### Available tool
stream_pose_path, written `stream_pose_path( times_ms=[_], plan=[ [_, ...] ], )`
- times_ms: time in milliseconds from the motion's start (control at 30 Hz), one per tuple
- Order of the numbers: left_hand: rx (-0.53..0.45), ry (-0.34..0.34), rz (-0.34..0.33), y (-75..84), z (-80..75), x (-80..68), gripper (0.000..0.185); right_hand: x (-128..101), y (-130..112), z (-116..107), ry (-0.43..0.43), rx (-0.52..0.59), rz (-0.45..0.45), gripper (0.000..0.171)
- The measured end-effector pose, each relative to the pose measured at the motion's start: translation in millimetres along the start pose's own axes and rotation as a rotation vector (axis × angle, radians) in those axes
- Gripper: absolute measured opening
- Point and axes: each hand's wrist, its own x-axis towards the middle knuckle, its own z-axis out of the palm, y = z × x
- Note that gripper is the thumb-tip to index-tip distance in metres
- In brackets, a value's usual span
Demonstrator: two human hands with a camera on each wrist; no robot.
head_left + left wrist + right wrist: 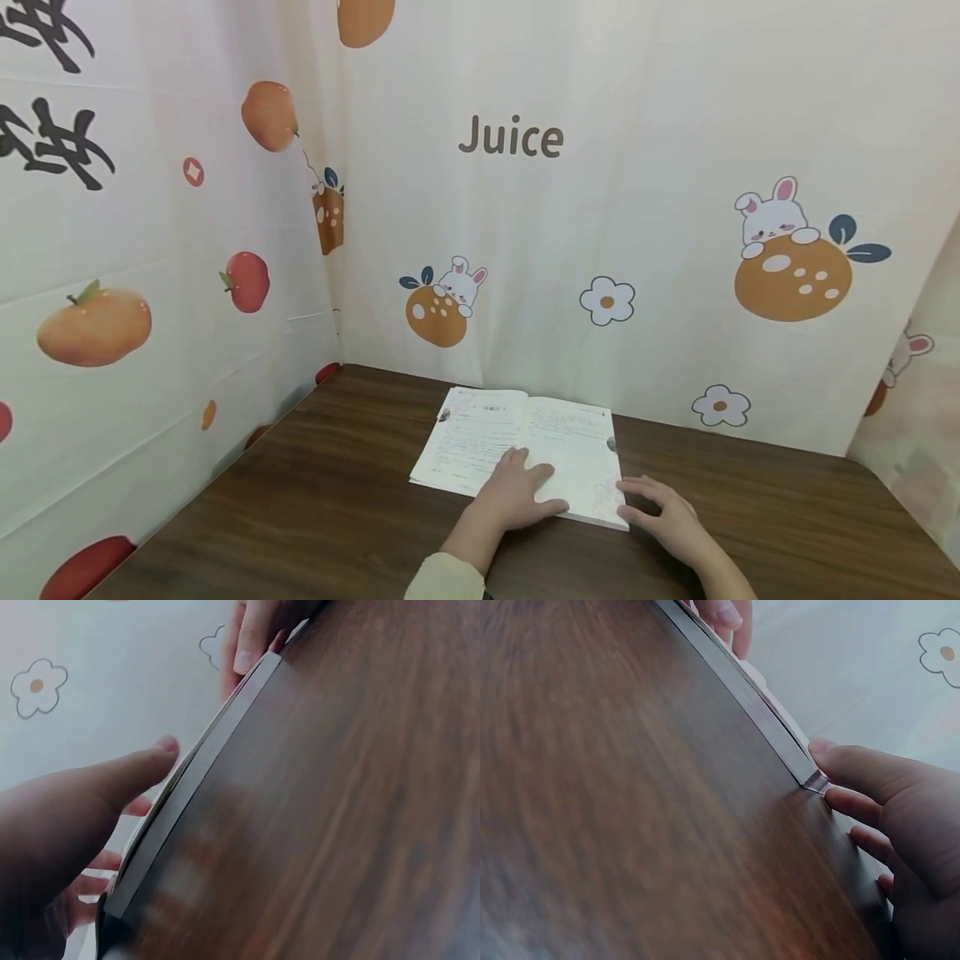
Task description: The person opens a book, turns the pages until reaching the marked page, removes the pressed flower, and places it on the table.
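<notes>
An open book [573, 433] with printed pages lies on the brown wooden table. My left hand [513, 492] rests over the lower middle of the pages, fingers spread and thumb near the bottom edge. In the left wrist view the left thumb [154, 759] stands just above the edge of the pages. At the lower right corner is my right hand [667, 517], its thumb and forefinger touching the book's side, with a gap between their tips. Close up, the right thumb [844, 761] lies at the top of that corner and the forefinger sits lower, beside it.
The dark wooden table [300, 500] extends around the book on both sides. Behind it hangs a pale curtain [675, 167] printed with rabbits, oranges and flowers. Another printed curtain [172, 242] borders the table on the left.
</notes>
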Motion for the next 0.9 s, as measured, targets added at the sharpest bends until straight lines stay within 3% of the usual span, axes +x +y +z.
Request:
stream_pose_path(
  times_ms=[600,900],
  plan=[
    [-0.066,-0.012,-0.022,-1.4,3.4,1.4,0.072,-2.0,0.0,-1.6,-0.019,0.003,-0.017,0.052],
    [0.152,0.081,0.104,1.7,6.9,3.9,0.068,-0.3,0.3,-1.2,-0.019,-0.006,-0.003,0.055]
  ],
)
